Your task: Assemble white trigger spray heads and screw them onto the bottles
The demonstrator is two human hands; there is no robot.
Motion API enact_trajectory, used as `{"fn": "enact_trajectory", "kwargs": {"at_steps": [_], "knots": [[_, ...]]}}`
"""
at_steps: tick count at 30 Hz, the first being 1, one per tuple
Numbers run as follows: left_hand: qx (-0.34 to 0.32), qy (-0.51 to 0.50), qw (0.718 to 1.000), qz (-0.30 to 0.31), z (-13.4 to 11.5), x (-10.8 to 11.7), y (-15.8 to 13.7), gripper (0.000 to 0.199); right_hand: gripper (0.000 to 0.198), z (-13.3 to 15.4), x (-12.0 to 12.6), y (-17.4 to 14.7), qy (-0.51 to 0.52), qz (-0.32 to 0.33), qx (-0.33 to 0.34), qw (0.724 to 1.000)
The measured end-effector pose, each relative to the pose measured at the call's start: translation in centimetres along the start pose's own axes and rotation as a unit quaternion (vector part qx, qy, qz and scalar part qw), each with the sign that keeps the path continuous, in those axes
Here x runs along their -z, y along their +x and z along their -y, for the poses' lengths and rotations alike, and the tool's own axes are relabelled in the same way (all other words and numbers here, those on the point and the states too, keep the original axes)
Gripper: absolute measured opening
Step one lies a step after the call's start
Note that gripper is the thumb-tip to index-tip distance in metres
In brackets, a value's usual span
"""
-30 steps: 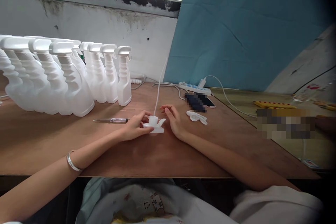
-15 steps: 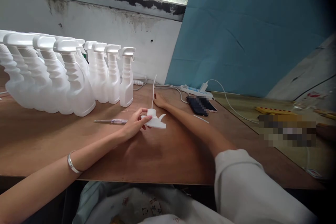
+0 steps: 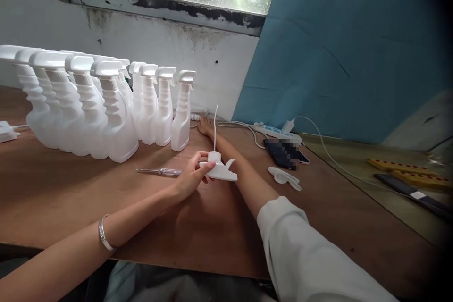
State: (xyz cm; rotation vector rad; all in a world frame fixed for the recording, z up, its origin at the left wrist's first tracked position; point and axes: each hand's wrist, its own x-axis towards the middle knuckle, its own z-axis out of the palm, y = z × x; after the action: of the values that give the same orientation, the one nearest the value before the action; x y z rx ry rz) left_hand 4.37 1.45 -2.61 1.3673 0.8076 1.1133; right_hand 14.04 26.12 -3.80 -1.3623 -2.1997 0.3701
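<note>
Sprayer head [image 3: 220, 171], tube [image 3: 214, 127] upward, is pinched by the left hand [image 3: 193, 176] over the table [image 3: 198, 231], open wood separating it from the near edge [image 3: 191, 267], while the right hand [image 3: 205, 126], grip indiscernible, reaches toward the wall [image 3: 212, 80].

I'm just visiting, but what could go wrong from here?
The thin tube sticks up from the upturned spray head in the left grip, close to the right arm in this view, so the arm might brush it. The right grip is near the end bottle, which could get knocked. The screwdriver lies beside the left grip and might be nudged.
</note>
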Motion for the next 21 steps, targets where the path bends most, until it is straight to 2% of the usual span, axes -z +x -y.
{"fn": "enact_trajectory", "kwargs": {"at_steps": [9,16,18,21], "knots": [[-0.004,0.001,1.000,-0.001,0.0,0.0,0.0,0.041,0.033,-1.4,-1.2,2.8,-0.150,-0.057,-0.051,0.986],[-0.001,0.001,1.000,0.001,-0.1,-0.1,-0.1,0.042,0.032,-1.8,-1.6,4.4,-0.201,-0.085,-0.059,0.974],[-0.002,-0.002,1.000,0.006,-0.2,-0.2,-0.2,0.041,0.036,-1.9,-1.6,4.8,-0.205,-0.086,-0.058,0.973],[-0.005,-0.002,1.000,0.012,-0.2,-0.2,-0.2,0.040,0.053,-1.8,-1.8,5.0,-0.205,-0.074,-0.047,0.975]]}}
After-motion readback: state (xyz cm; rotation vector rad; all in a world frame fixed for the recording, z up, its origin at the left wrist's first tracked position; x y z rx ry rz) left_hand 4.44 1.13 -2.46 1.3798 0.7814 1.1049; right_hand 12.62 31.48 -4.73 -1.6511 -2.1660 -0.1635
